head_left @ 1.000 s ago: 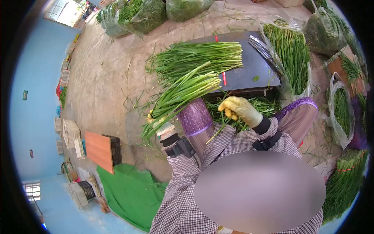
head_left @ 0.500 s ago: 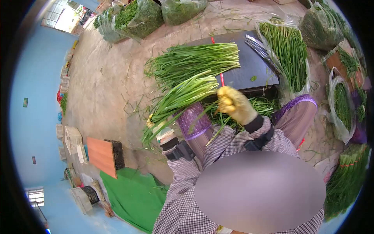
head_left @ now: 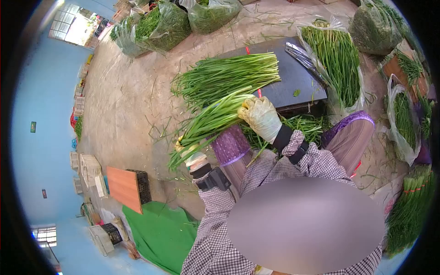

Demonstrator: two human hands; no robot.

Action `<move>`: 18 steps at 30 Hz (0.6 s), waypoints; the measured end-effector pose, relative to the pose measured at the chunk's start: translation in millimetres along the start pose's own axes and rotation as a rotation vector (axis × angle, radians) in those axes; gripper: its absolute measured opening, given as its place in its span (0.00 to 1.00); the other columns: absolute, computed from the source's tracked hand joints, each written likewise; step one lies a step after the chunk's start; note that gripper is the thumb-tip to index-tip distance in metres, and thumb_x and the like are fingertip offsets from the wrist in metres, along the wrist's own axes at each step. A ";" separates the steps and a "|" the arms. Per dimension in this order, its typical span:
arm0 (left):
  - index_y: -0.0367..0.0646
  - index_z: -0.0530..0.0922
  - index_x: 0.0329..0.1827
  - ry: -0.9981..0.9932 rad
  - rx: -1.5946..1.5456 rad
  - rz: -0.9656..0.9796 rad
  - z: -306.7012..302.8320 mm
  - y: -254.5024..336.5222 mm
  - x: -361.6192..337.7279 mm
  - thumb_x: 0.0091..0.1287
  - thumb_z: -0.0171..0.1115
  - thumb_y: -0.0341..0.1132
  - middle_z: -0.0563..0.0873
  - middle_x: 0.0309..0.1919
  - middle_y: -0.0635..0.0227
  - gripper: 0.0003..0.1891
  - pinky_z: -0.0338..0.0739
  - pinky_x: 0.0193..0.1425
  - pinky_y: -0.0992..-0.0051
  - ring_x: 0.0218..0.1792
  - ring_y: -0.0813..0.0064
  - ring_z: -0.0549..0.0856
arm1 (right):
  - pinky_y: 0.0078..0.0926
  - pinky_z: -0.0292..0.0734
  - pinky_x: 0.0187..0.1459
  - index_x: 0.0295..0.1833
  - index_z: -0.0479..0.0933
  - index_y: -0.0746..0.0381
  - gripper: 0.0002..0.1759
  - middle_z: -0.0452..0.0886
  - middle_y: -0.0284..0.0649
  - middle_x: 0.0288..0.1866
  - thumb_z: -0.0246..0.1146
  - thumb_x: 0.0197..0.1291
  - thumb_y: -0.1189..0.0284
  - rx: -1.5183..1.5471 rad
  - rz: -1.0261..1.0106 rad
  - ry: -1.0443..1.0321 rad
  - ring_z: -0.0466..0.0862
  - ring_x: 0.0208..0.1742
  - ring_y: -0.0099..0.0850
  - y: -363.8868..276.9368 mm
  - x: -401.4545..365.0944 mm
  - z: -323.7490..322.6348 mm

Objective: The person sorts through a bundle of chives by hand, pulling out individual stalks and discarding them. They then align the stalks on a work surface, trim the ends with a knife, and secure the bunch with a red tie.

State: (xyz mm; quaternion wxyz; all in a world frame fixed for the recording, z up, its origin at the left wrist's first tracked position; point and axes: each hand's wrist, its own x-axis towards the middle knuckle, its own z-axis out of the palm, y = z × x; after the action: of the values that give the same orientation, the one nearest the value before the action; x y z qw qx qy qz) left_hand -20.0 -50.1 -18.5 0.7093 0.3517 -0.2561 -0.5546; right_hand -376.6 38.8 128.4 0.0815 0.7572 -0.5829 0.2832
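Observation:
A loose bunch of garlic chives lies slantwise over my left knee, pale stem ends toward the right. My gloved left hand is closed around its leafy end, with leaves hiding some of the fingers. At the stem end, my gloved right hand has its fingers curled against the chives; the fingertips are partly hidden. Just beyond, a larger pile of chives rests on a dark board, with red strips showing from underneath. Loose leaves lie between my knees.
An open plastic bag of chives stands right of the board, beside a silvery strip bundle. More filled bags sit at the back. Red-banded bunches lie at right. A green cloth and an orange-brown panel are at left.
My right hand has moved left from beside the bunch onto its stem ends. My left hand keeps its hold on the leafy end. The view has shifted slightly.

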 end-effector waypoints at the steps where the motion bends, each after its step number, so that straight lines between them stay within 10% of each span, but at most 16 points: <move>1: 0.41 0.81 0.42 -0.024 0.039 0.026 -6.3 -1.9 2.9 0.74 0.56 0.36 0.89 0.41 0.55 0.09 0.88 0.45 0.60 0.38 0.60 0.89 | 0.39 0.74 0.46 0.40 0.78 0.52 0.04 0.78 0.33 0.41 0.64 0.60 0.67 -0.007 -0.060 0.039 0.81 0.45 0.35 4.2 -0.4 1.3; 7: 0.40 0.82 0.41 0.217 0.302 0.118 28.1 5.1 -21.4 0.74 0.57 0.36 0.89 0.41 0.55 0.10 0.88 0.47 0.58 0.39 0.59 0.89 | 0.37 0.75 0.42 0.34 0.80 0.52 0.02 0.78 0.33 0.34 0.63 0.60 0.70 -0.121 0.128 -0.061 0.83 0.41 0.33 66.0 -44.8 -47.3; 11: 0.43 0.80 0.41 0.173 0.142 0.002 18.0 13.4 -19.2 0.75 0.56 0.35 0.88 0.37 0.62 0.07 0.87 0.46 0.63 0.38 0.65 0.88 | 0.40 0.82 0.42 0.46 0.87 0.57 0.22 0.85 0.41 0.40 0.68 0.59 0.49 -0.268 0.272 -1.199 0.88 0.42 0.38 120.9 -122.5 -44.2; 16: 0.46 0.79 0.43 0.085 0.081 -0.028 5.2 2.7 -8.6 0.76 0.55 0.38 0.87 0.38 0.66 0.07 0.85 0.48 0.66 0.41 0.70 0.86 | 0.38 0.81 0.53 0.51 0.85 0.61 0.28 0.87 0.45 0.48 0.67 0.62 0.46 0.523 0.334 -0.201 0.86 0.50 0.43 59.8 -63.2 -22.0; 18: 0.47 0.80 0.44 0.098 0.266 0.129 24.2 -0.5 -17.7 0.76 0.55 0.42 0.86 0.40 0.66 0.10 0.85 0.49 0.64 0.44 0.70 0.86 | 0.30 0.75 0.61 0.59 0.81 0.66 0.25 0.86 0.41 0.52 0.66 0.69 0.56 1.125 0.649 -0.454 0.83 0.56 0.35 37.2 -31.5 11.6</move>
State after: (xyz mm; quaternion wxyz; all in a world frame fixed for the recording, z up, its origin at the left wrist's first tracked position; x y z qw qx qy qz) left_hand -43.0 -38.3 -3.3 0.7023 0.4522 -0.3146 -0.4509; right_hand -412.2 48.5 94.6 -0.5368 0.5122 -0.5472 0.3874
